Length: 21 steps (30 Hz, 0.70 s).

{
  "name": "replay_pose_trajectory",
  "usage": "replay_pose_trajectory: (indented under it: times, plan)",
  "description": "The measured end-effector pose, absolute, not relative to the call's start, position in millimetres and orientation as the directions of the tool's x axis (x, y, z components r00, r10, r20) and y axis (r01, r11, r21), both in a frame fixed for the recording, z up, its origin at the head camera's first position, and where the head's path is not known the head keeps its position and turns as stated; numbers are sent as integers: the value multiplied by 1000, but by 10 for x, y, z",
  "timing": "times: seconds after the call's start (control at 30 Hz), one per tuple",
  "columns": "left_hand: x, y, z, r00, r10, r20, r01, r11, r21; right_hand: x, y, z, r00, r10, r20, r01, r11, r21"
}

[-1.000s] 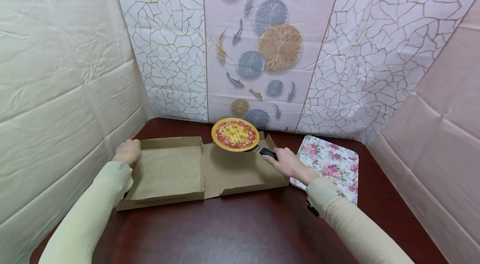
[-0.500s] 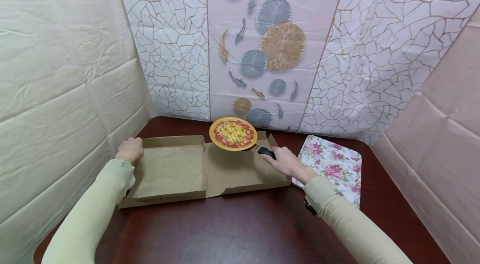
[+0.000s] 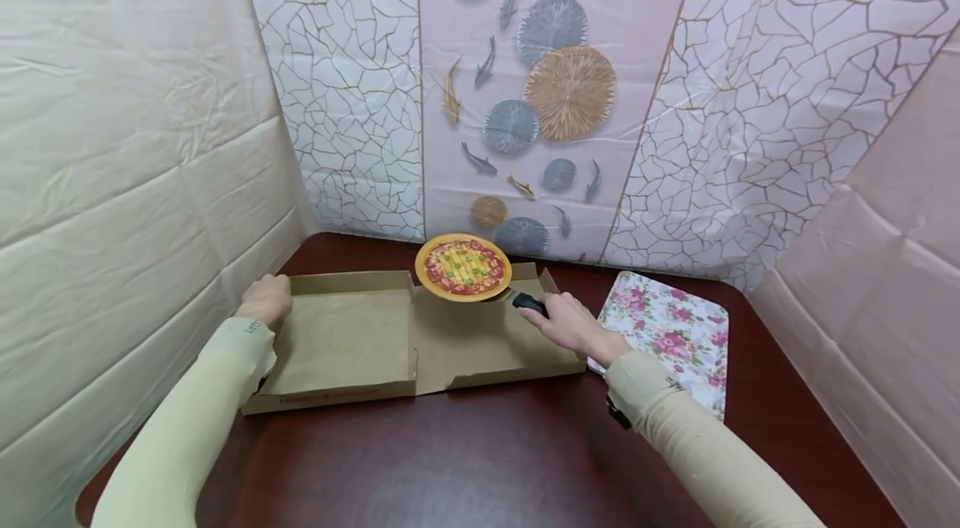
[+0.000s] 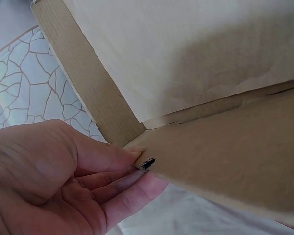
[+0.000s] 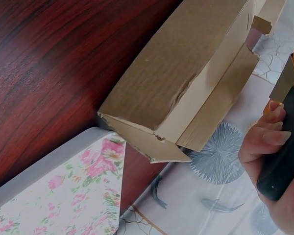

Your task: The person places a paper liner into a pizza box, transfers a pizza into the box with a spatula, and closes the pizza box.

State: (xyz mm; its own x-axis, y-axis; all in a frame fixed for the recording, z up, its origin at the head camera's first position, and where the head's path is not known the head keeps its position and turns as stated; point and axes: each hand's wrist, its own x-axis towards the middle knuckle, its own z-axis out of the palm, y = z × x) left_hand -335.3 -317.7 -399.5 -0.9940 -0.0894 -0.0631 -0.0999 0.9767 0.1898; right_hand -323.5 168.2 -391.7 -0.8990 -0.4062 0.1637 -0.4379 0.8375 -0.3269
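Observation:
An opened cardboard pizza box (image 3: pixel 337 336) lies on the table, its tray half on the left and its lid half on the right. My left hand (image 3: pixel 266 299) pinches the box's left wall near the far corner; in the left wrist view the thumb and fingers (image 4: pixel 112 159) hold the cardboard edge. My right hand (image 3: pixel 566 320) grips the black handle of a pizza server (image 3: pixel 530 303). On the server's metal blade rests a round pizza (image 3: pixel 463 267) with a yellow-orange rim, held above the lid half. Most of the blade is hidden under the pizza.
A floral board (image 3: pixel 671 336) lies right of the box, partly behind the right forearm. The dark red wooden table (image 3: pixel 450 461) extends in front. Patterned cloth (image 3: pixel 360 95) hangs behind, and plain cloth walls (image 3: pixel 135 178) stand at both sides.
The pizza on the server has shifted slightly left relative to the box. The whole view has drifted a little. The left hand keeps its hold on the box wall.

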Motion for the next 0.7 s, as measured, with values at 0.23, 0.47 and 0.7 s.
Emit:
replay_pose_trajectory:
  times: [0.23, 0.47, 0.7]
  plan:
    - [-3361, -3169, -4010, -993, -93, -69, -104, 977, 187, -3243, 1618, -3926, -893, -417, 171, -451, 832, -324]
    - [-3376, -3152, -4008, -993, -100, -67, -111, 977, 180, -3245, 1538, -3909, -892, -421, 163, -452, 827, -335]
    - [-3372, -3154, -4016, -992, -110, -67, -121, 976, 182, -3258, 1490, -3915, -885, -439, 156, -466, 823, -326]
